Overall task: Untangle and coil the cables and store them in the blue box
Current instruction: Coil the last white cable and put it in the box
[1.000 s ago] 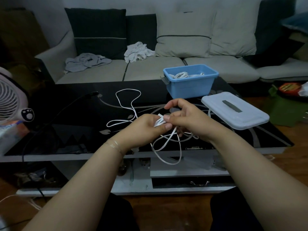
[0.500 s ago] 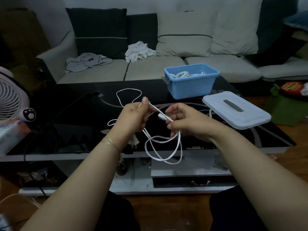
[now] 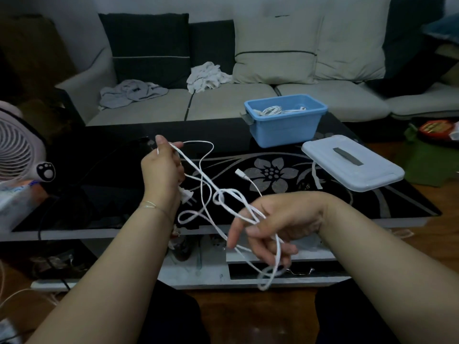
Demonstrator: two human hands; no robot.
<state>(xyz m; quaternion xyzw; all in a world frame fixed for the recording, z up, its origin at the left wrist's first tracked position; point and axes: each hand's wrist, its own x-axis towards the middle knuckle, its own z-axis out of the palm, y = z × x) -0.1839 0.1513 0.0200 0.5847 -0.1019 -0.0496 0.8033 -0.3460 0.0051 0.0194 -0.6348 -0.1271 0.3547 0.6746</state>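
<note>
white cable strung between two hands over the table's near edge

left hand (image 3: 162, 167) is up over the dark glass table (image 3: 99, 194), fingers curled round the white cable (image 3: 211, 192), thumb pointing up, a two-pin plug (image 3: 186, 194) dangling just under the wrist. from that grip the cable runs down and to the right in crossing strands, tangled in a loose knot midway. right hand (image 3: 270, 227) sits lower, right at the table's near edge, palm down; strands pass over the knuckles and between the fingers, which are bent around them, index finger sticking out. a loop (image 3: 269, 276) droops below this hand, hanging in front of the table's lower shelf (image 3: 273, 256). one free end with a small white connector (image 3: 240, 173) pokes up over the flower pattern, clear of both hands.

the blue box (image 3: 285, 125) stands at the far edge of the table, open, with coiled white cable (image 3: 272, 111) already inside. its pale lid (image 3: 352, 165) lies to the right, near the table's right edge, one corner hanging over. a thin white strip (image 3: 316, 175) lies just beside the lid. the middle of the table between hands and box is bare glass. a dark cable (image 3: 74, 175) trails across the left part. a white fan (image 3: 17, 150) crowds the left edge. sofa (image 3: 223, 105) behind, with crumpled cloths (image 3: 206, 75) on the seat.
</note>
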